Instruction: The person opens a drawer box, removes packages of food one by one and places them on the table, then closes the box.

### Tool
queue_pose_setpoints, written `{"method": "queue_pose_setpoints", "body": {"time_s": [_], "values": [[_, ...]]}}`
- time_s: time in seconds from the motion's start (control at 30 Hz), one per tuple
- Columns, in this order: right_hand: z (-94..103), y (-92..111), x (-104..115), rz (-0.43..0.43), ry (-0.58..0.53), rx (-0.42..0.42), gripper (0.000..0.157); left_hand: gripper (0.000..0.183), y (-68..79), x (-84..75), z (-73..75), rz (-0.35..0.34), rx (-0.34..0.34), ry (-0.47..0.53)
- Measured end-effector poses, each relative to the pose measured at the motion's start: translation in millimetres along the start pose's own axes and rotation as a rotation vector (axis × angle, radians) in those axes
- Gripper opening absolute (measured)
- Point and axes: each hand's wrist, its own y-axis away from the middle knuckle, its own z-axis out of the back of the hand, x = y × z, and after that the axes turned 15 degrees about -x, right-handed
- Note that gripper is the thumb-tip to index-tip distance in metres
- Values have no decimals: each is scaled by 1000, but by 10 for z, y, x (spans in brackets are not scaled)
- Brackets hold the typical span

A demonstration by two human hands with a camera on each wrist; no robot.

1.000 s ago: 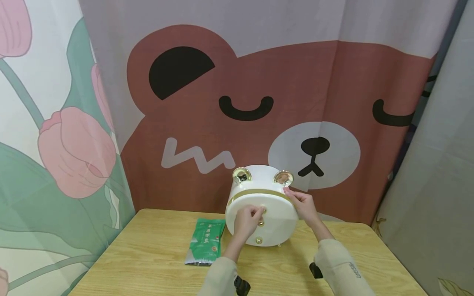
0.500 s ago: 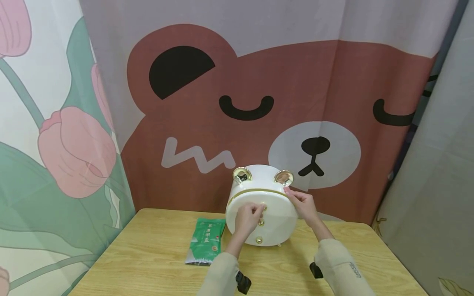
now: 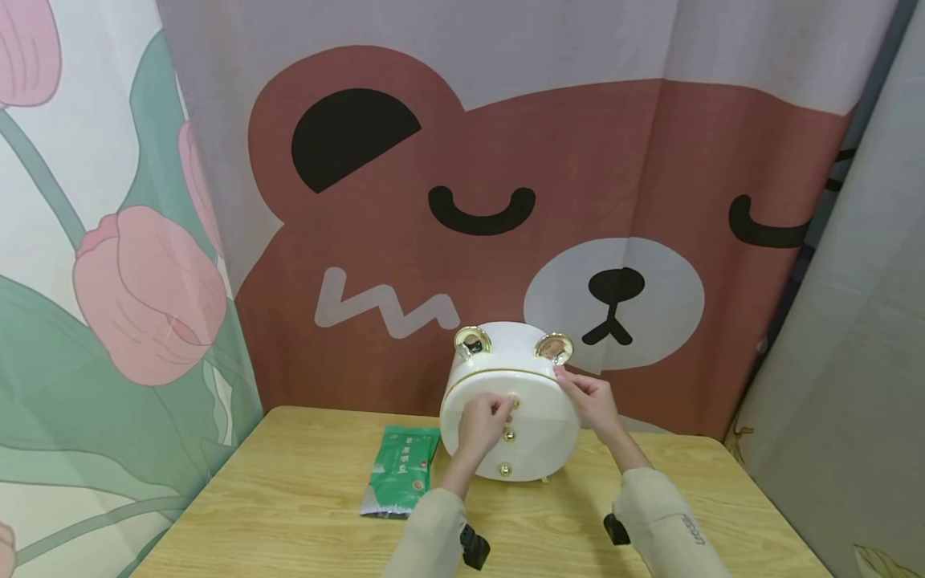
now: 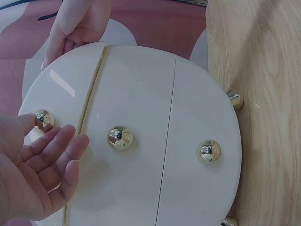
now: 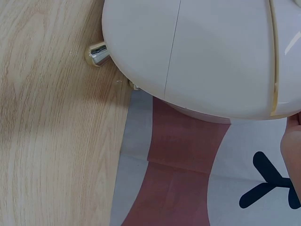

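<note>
One knob [image 4: 45,117] is pinched by the left grip [image 3: 481,427]. The box [image 3: 543,443] is touched at its upper right by the right grip [image 3: 596,403], whose closure cannot be told.

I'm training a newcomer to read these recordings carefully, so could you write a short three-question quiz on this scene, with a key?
1. True or false: in the head view, the green packet lies to the left of the white box.
2. How many gold knobs are on the front of the white box? A) two B) three C) four
3. Fill in the missing word: the person's left grip pinches the ____ knob.

Key: 1. True. 2. B. 3. Top.
</note>
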Motion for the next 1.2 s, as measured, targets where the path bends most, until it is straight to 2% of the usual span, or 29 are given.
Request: {"method": "queue_pose_setpoints", "body": {"time_s": [0.13,0.43,0.73,0.87,1.1,1.2], "values": [[0,-1,3,-7,-12,0,23,31,-11,-7,-1,-6,-3,2],[16,-19,-29,-29,18,13,26,31,-48,8,-31,29,12,-10],[57,-89,-274,-26,22,4,30,32,-59,2,-46,46,22,-8],[42,-77,-237,-17,17,4,29,31,-63,3,-53,51,21,-8],[2,-26,-35,-26,35,-5,30,32,-74,8,-61,44,18,-1],[8,-39,-100,-19,33,-7,31,32,-73,17,-69,43,17,-6]]}}
